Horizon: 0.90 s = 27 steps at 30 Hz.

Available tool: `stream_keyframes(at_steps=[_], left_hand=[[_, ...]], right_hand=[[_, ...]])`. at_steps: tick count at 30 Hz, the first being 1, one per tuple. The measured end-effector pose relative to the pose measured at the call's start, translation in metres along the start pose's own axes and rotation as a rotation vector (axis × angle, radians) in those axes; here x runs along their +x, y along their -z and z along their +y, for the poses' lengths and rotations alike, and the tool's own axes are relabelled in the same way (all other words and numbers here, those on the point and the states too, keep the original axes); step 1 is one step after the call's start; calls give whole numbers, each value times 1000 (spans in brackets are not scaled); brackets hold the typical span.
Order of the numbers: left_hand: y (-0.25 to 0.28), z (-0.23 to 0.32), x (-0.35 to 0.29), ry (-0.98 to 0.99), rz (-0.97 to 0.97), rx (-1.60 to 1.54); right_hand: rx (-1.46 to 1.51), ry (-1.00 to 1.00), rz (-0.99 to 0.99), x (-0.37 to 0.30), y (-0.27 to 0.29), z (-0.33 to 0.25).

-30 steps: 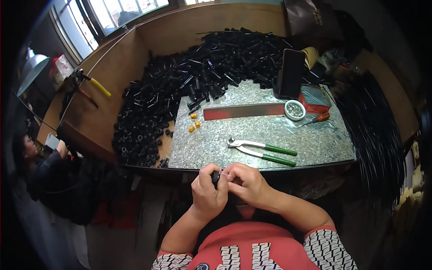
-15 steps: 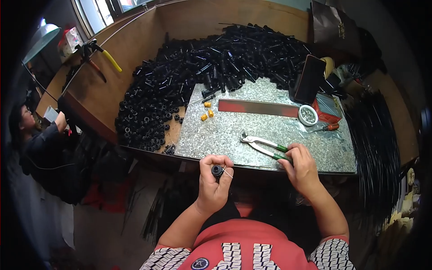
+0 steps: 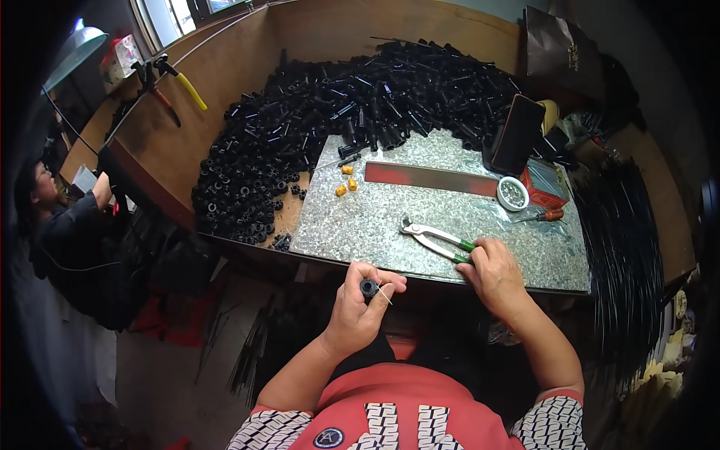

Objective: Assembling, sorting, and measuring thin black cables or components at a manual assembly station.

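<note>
Moving away from the other hand over the last second, the bare right hand is now reaching the silver metal pincers with green-coated handles, which are lying on the speckled grey, stone-like tabletop. From my remote seat I am seeing its fingers touching the handle ends — whether they are really closing around them, I cannot tell. The bare left hand is holding a black, plastic-looking cylinder with a round, hollow end, thumb and curled fingers wrapping it snugly, and a thin, pale, metal-looking wire is sticking out past the thumb.

What is worrying me is the wire: I am judging that it could be slipping or twisting if the thumb eases off, since only the left hand is steadying it. An uneven hold on the green handles could also be letting the pincers swing, as the handles are standing apart. The cylinder is sitting between thumb and index finger, its round end facing my view, near the tabletop's front edge and apart from the pincers — the wire is crossing just beside that end, and I am not making out whether it is passing through
</note>
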State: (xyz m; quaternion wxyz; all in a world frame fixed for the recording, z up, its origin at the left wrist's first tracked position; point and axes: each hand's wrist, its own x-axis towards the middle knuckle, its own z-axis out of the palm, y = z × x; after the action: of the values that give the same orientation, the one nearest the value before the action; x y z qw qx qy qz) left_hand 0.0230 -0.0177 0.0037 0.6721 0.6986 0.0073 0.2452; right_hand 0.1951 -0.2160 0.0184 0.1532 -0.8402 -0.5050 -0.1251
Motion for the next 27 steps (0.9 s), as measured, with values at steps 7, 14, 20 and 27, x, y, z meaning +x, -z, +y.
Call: stream_keyframes(at_steps=[7,14,20,27], left_hand=[[8,-1,3,-95,-23,118],[9,-10,2,20,21,-13],[6,-14,5,-41,47,50],[5,-20,0,-21,-50,33]], right_hand=[[261,-102,65,-3,13,-7],[841,-313,-77,-2,42,-25],[105,179,250,7,54,-21],[-352,294,349,16,58,-17]])
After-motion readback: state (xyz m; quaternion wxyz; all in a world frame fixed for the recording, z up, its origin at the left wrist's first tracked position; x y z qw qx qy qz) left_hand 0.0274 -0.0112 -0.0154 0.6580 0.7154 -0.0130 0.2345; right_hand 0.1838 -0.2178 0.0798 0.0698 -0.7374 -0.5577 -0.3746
